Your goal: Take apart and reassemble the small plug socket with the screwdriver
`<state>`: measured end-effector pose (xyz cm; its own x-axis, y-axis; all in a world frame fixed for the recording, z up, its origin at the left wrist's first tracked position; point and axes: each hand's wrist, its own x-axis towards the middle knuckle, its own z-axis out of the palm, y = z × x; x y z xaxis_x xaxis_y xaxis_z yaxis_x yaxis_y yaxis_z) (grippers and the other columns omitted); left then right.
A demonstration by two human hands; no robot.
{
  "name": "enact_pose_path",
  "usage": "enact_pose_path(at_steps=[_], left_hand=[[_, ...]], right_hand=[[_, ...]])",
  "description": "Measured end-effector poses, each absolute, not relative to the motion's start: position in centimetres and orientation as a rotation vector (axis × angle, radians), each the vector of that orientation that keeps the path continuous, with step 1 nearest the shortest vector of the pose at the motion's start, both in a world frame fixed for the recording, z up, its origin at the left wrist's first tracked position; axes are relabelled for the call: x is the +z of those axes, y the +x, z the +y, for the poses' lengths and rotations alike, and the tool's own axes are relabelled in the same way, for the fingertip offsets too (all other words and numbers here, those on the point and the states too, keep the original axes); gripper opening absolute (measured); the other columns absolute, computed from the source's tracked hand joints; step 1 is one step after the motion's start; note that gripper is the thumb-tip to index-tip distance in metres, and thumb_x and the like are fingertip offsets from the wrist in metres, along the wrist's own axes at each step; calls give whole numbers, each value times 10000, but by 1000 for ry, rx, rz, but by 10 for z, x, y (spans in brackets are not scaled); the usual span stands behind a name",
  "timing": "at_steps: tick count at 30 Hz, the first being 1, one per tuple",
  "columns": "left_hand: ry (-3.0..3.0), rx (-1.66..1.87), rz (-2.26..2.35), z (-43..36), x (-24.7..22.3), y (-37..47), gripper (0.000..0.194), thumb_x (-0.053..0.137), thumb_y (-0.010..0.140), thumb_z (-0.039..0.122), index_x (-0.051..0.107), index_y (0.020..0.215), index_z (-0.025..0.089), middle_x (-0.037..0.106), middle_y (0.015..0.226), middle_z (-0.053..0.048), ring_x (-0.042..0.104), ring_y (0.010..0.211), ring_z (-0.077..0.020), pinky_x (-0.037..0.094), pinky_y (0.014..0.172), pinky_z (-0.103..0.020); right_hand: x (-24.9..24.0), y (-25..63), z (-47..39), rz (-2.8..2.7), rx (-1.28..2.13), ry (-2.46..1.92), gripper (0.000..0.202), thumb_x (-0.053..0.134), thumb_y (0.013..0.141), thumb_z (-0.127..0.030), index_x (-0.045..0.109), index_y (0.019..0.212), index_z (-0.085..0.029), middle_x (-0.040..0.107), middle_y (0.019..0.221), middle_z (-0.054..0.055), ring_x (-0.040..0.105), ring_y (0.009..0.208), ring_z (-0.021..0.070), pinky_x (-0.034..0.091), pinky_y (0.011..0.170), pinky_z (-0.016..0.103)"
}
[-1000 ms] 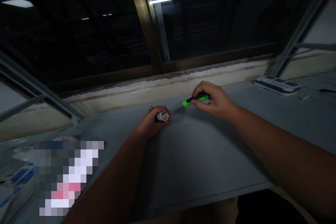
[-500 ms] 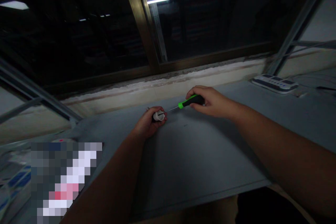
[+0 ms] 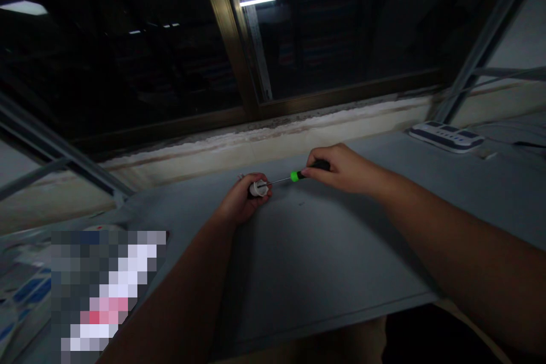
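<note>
My left hand [image 3: 241,199] is closed around a small white round fitting [image 3: 259,187] with a hollow open end facing right. Its exact kind I cannot make out, and its back part is hidden by my fingers. My right hand [image 3: 336,168] grips the black and green handle of a screwdriver [image 3: 295,176]. The thin metal shaft points left, and its tip reaches into the hollow of the white fitting. Both hands are just above the grey table [image 3: 315,261].
On the table's right side lies a white and dark power strip [image 3: 446,136] with cables behind it. Blurred-out items and blue-and-white packets [image 3: 32,290] lie at the left. A window frame [image 3: 226,28] and low wall [image 3: 273,145] stand behind, with metal struts [image 3: 473,45] at both sides.
My right hand has turned about the screwdriver handle, the thumb now across its top and less green showing. The left hand with the white fitting stays almost still.
</note>
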<state>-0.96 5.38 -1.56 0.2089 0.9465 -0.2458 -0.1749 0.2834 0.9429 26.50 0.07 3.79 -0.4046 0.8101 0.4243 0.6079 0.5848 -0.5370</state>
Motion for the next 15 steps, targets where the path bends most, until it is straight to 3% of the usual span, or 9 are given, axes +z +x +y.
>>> enact_pose_path(at_steps=[3,6,8,11,15], left_hand=[[979,955,1053,55,-18,-10,253,628,1014,376,656,1078,132,674,927,-34,646,718,-132,564,618,-267],[1011,932,1065,56,-19,-11,271,633,1012,376,654,1142,139,684,1012,-55,665,783,-151,591,677,-301],[1036,921,1071,57,-21,-12,285,637,1010,375,651,1172,141,687,1059,-67,677,829,-166,603,714,-324],[1076,920,1077,57,-22,-11,294,644,1006,370,650,1189,140,689,1090,-75,686,868,-179,610,743,-345],[1115,945,1102,56,-22,-8,266,644,1007,361,657,1149,137,690,1039,-62,677,818,-161,603,707,-319]], right_hand=[[36,262,0,-2136,462,-1228,377,529,1012,-467,722,914,-159,647,727,38,541,640,136,347,635,278],[33,264,3,-2196,425,-1080,382,780,839,-401,690,1146,-192,676,987,58,616,862,174,421,751,267],[29,267,7,-2231,369,-1009,361,835,748,-274,688,1067,-187,655,1064,67,608,978,193,433,828,269],[23,270,15,-2214,379,-1064,152,757,826,-273,703,923,-170,684,945,59,613,883,182,416,782,275],[11,268,21,-2199,485,-1186,293,598,968,-409,754,924,-164,703,771,52,588,676,163,366,667,287]])
